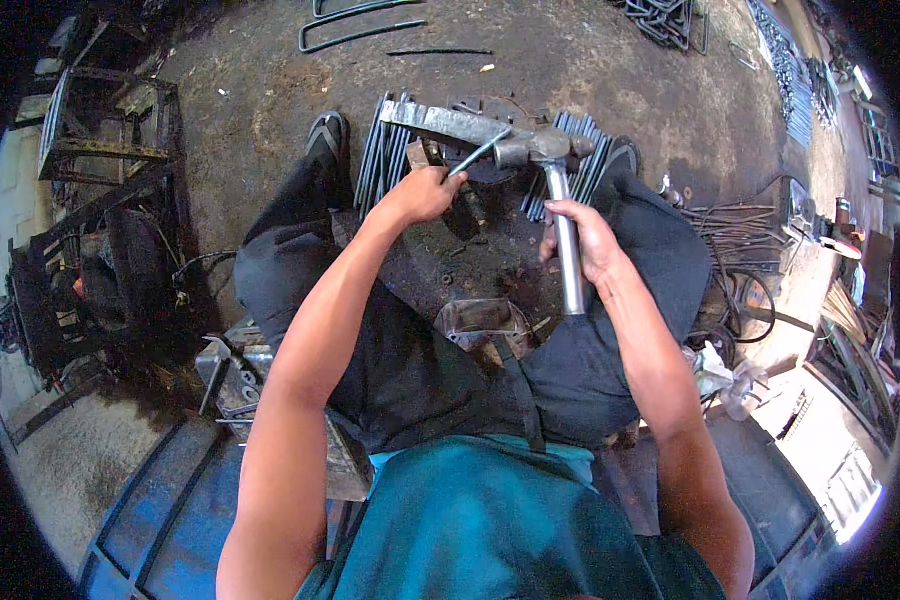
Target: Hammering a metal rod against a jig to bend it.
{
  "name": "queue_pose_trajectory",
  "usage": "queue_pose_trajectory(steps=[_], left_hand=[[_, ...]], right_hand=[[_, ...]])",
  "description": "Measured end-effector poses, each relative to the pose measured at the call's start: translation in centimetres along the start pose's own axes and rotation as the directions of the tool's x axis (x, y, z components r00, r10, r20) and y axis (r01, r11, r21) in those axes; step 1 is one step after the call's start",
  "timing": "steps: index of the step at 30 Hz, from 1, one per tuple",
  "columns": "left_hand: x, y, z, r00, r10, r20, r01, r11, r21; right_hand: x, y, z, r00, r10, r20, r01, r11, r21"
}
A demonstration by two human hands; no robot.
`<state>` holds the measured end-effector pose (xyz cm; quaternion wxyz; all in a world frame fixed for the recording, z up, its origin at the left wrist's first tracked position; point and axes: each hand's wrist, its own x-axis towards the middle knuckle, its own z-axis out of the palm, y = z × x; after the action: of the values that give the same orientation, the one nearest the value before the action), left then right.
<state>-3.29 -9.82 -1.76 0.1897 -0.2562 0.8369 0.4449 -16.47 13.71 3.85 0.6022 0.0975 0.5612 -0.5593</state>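
Note:
My left hand [425,195] is closed on a short metal rod [482,151], which slants up and right toward the anvil. In my right hand [588,238] is a ball-peen hammer [566,245] with a shiny metal handle; its head is up by the right end of the anvil [440,124]. The rod's far tip lies close to the hammer head, and I cannot tell whether they touch. Cut rods [372,165] lie in a row left of the anvil, by my left foot. More rods [580,135] lie on the right, partly behind the hammer.
Bent rods [362,32] and a straight rod [440,52] lie on the floor ahead. A pile of bent pieces [660,20] is at the far right. A metal frame [110,150] stands at left. Beside my right leg are a rod heap [735,228] and black cable [760,330].

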Motion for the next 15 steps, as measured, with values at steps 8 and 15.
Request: queue_pose_trajectory(steps=[8,15], left_hand=[[-1.2,0.8,0.4,0.999,-0.015,-0.053,0.020,0.995,0.102],[-2.5,0.8,1.4,0.980,-0.001,-0.200,0.018,0.996,0.082]], right_hand=[[0.5,-0.4,1.4,0.997,0.036,0.065,-0.039,0.998,0.044],[-1.2,-0.7,3.4,0.999,0.008,0.044,-0.001,0.988,-0.152]])
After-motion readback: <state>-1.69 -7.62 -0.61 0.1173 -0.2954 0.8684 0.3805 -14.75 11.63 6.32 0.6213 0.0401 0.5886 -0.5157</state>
